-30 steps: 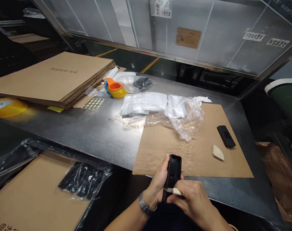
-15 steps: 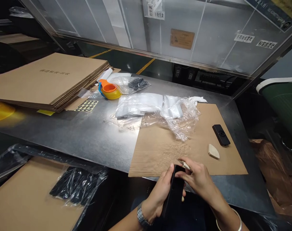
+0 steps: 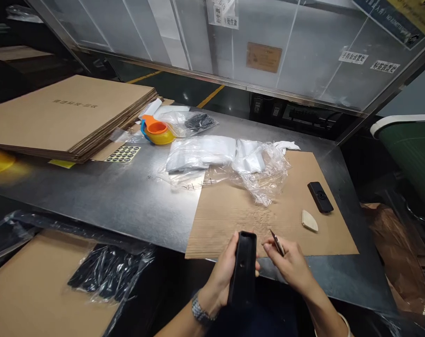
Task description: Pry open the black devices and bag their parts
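My left hand (image 3: pixel 222 273) grips a long black plastic housing (image 3: pixel 243 270), held upright at the near edge of the steel table (image 3: pixel 121 196). Just to its right, my right hand (image 3: pixel 289 264) pinches a small blade tool (image 3: pixel 277 242) with its tip pointing up and left, apart from the housing. Both hands hover over the front edge of a brown cardboard sheet (image 3: pixel 233 215). On that sheet, to the right, lie a second black housing (image 3: pixel 320 197) and a small cream-coloured wedge (image 3: pixel 309 221).
Clear plastic bags (image 3: pixel 264 175) and white packets (image 3: pixel 201 152) lie mid-table. A stack of flat cartons (image 3: pixel 72 112), a sticker sheet (image 3: pixel 123 154) and an orange-and-yellow tape dispenser (image 3: pixel 158 131) sit at the left. A bag of black parts (image 3: pixel 107 271) rests on a carton below.
My right hand lifted the blade tool off the housing's lower side and now holds it clear to the right. My left hand turned the housing and raised it slightly.
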`<control>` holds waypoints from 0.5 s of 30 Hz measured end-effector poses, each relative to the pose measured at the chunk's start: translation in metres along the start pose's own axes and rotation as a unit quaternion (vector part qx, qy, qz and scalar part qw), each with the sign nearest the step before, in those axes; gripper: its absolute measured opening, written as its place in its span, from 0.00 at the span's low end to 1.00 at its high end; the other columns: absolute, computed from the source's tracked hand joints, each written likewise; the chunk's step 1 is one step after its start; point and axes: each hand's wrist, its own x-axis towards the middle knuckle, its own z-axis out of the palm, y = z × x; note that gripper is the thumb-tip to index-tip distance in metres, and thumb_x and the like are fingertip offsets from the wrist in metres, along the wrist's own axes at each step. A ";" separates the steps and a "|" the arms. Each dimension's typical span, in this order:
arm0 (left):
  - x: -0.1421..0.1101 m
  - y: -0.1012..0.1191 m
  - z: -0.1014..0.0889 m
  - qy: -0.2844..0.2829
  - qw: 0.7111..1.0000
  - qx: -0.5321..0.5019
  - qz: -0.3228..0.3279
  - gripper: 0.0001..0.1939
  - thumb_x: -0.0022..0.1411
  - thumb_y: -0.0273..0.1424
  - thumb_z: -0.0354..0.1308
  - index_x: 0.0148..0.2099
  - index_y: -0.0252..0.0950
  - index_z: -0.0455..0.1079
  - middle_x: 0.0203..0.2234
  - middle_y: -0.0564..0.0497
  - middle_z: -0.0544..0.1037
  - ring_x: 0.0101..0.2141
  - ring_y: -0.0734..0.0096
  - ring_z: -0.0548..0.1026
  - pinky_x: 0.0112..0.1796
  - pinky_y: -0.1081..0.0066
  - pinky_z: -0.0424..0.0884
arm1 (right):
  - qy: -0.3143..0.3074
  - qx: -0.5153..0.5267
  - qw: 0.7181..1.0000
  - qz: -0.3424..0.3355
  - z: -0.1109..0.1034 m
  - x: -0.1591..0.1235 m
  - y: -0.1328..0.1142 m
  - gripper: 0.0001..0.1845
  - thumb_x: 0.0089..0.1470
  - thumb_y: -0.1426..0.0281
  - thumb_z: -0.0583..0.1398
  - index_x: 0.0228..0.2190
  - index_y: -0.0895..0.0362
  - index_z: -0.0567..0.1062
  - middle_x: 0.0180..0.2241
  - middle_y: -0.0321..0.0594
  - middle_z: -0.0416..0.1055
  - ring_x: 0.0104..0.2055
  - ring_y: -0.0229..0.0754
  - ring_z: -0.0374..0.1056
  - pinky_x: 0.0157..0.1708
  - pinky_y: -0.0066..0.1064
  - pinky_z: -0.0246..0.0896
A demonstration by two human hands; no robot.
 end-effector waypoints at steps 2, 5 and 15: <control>0.001 0.005 0.000 0.017 0.997 -0.041 0.066 0.26 0.60 0.49 0.47 0.52 0.36 0.64 0.23 0.50 0.75 0.19 0.73 0.73 0.20 0.76 0.69 | -0.019 0.012 0.999 0.040 0.012 -0.014 0.003 0.12 0.54 0.61 0.56 0.31 0.58 0.70 0.18 0.29 0.58 0.21 0.33 0.53 0.21 0.24 0.47; 0.001 0.009 0.003 0.043 0.987 -0.045 0.145 0.27 0.60 0.48 0.48 0.55 0.36 0.63 0.25 0.50 0.74 0.21 0.73 0.73 0.24 0.74 0.71 | -0.066 0.049 0.992 0.096 0.029 -0.029 0.005 0.12 0.51 0.61 0.58 0.29 0.58 0.68 0.16 0.28 0.58 0.19 0.32 0.53 0.20 0.24 0.45; -0.005 -0.001 0.010 0.055 0.979 0.053 0.190 0.31 0.56 0.51 0.50 0.55 0.36 0.62 0.21 0.52 0.75 0.21 0.70 0.73 0.24 0.72 0.70 | -0.013 -0.025 0.996 0.088 0.027 -0.013 -0.008 0.11 0.47 0.67 0.57 0.18 0.57 0.65 0.17 0.32 0.64 0.20 0.33 0.59 0.22 0.24 0.50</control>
